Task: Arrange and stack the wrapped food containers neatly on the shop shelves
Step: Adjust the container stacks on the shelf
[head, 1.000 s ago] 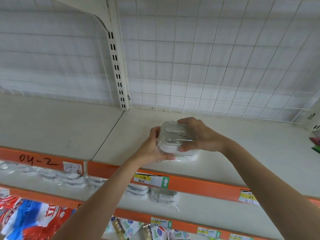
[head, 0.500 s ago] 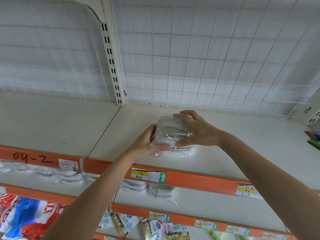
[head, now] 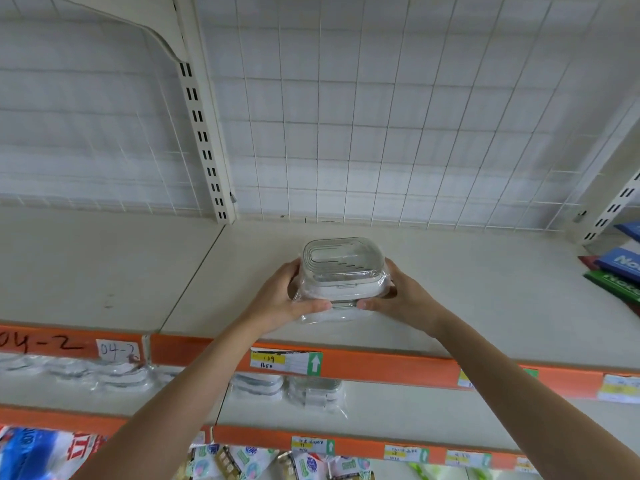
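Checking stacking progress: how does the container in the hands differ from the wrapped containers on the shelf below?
The held container sits alone on the top shelf, gripped between the left hand and right hand; the lower containers lie untouched in a row. The held container shows its ribbed lid fully; the lower containers are half hidden behind the orange shelf edge. Both are clear and plastic-wrapped.

Cream upper shelf (head: 467,292) with an orange front rail (head: 381,367) — bearing one wrapped food container (head: 341,275) near the front, left of centre, and coloured notebooks (head: 620,271) stacked at the far right edge. Price label (head: 285,362) stuck on the rail just below the container. Lower shelf (head: 415,410) beneath — carrying more wrapped containers (head: 315,393) in a row along its left and middle.
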### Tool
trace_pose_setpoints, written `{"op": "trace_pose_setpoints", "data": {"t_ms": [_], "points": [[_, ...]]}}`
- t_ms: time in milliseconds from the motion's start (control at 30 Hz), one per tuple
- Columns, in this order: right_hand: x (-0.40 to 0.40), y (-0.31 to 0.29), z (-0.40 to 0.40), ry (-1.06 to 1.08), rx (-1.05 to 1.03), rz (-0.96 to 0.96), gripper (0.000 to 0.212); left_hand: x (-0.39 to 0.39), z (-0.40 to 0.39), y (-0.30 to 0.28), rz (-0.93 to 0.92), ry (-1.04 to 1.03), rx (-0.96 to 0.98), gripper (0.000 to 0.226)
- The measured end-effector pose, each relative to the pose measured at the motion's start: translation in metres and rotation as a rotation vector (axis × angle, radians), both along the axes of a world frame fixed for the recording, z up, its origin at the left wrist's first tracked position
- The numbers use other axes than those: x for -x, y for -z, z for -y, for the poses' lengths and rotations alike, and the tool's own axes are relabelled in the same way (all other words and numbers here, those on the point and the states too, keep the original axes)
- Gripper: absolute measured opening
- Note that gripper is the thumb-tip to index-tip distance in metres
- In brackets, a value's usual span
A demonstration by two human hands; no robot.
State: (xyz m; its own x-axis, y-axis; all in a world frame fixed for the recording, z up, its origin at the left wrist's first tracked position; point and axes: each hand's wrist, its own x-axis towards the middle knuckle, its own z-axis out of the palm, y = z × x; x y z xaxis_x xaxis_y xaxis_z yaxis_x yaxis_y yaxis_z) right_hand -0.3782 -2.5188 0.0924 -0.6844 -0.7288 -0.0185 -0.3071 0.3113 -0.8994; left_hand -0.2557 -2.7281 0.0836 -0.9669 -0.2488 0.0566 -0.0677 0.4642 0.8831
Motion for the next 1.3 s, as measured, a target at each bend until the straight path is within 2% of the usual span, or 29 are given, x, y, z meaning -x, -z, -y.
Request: {"op": "trace_pose_setpoints", "data": {"t_ms": [133, 233, 333, 467, 533, 600, 633, 700, 767, 1000, 1133, 1300], "points": [[0.002, 0.002, 0.000, 0.017, -0.014, -0.029, 0.076, -0.003, -0.004, -0.001, -0.016, -0.083, 0.149, 0.090], [0.003, 0.005, 0.000, 0.038, -0.016, -0.044, 0.073, -0.011, -0.015, 0.005, -0.095, -0.240, 0.161, 0.084], [0.001, 0.006, 0.001, 0.055, -0.017, -0.061, 0.067, -0.015, -0.025, 0.007, -0.190, -0.303, 0.193, 0.076], [-0.002, -0.002, -0.001, -0.003, 0.026, -0.002, 0.068, -0.016, -0.027, 0.003, -0.181, -0.285, 0.222, 0.066], [-0.003, -0.004, -0.003, -0.048, 0.081, 0.017, 0.077, -0.017, -0.026, 0.002, -0.162, -0.285, 0.232, 0.061], [-0.005, -0.005, -0.004, 0.005, 0.102, 0.009, 0.088, -0.017, -0.025, 0.001, -0.152, -0.294, 0.243, 0.059], [-0.005, -0.005, -0.003, 0.040, 0.103, -0.003, 0.087, -0.017, -0.025, 0.001, -0.155, -0.300, 0.239, 0.058], [-0.006, -0.003, 0.000, 0.092, 0.078, -0.062, 0.069, -0.016, -0.025, 0.000, -0.170, -0.303, 0.233, 0.057], [-0.005, -0.001, 0.004, 0.132, 0.035, -0.111, 0.060, -0.015, -0.025, 0.000, -0.177, -0.296, 0.239, 0.056], [0.008, -0.005, -0.003, 0.241, -0.062, -0.227, 0.058, 0.016, -0.025, -0.009, -0.124, -0.232, 0.254, 0.054], [0.026, -0.006, -0.017, 0.342, -0.039, -0.156, 0.062, 0.048, -0.038, -0.013, -0.093, -0.200, 0.241, 0.051], [0.059, -0.007, -0.050, 0.450, -0.097, -0.165, 0.066, 0.098, -0.068, -0.017, -0.055, -0.149, 0.186, 0.049]]}}
